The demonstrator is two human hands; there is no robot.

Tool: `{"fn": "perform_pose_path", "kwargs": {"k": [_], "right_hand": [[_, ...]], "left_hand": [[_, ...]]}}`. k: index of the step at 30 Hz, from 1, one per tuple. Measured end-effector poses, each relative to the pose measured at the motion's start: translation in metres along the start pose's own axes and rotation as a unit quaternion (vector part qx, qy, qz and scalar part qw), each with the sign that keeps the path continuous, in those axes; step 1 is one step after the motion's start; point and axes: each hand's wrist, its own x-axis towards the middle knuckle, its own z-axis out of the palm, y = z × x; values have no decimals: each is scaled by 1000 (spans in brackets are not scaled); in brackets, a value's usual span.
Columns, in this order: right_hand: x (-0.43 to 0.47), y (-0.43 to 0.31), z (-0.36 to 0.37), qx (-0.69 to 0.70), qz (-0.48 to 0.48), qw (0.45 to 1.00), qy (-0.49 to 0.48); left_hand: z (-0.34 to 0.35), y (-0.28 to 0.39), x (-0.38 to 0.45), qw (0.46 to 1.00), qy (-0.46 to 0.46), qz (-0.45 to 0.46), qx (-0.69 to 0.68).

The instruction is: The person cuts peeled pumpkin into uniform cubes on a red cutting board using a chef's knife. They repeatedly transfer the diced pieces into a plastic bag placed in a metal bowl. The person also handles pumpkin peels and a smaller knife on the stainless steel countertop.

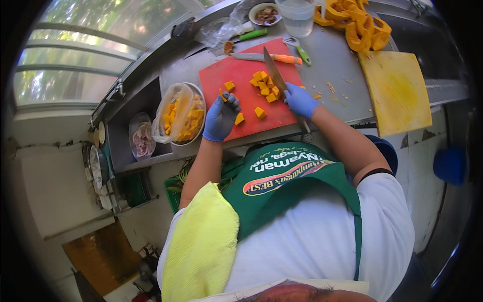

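Observation:
My left hand [220, 119], in a blue glove, holds a small orange piece of squash [222, 95] between its fingertips above the left side of a red cutting board [279, 110]. My right hand [302, 101], also gloved, grips a kitchen knife [274, 71], its broad blade pointing away from me over the board. Just left of that blade lies a cluster of squash cubes [264, 85]. A few loose cubes [260, 112] are spread nearer my left hand. Across the board's far part rests a second knife with an orange handle [286, 59].
At left stands a white bowl [204, 104] with bagged squash cubes [192, 120], beside bagged raw meat [143, 137]. Beyond the board are a green-handled knife [253, 34], a peeler [303, 55], a water pitcher [296, 22] and a meat bowl [252, 15]. Squash pieces [358, 32] and a yellow board [400, 92] lie right.

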Motion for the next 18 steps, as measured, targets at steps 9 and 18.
{"fn": "perform_pose_path", "kwargs": {"k": [9, 18], "right_hand": [[4, -15, -12, -213, -14, 974, -71], [15, 15, -25, -150, -78, 977, -132]], "left_hand": [[4, -8, -76, 990, 12, 83, -113], [-63, -117, -220, 910, 415, 2, 10]]}}
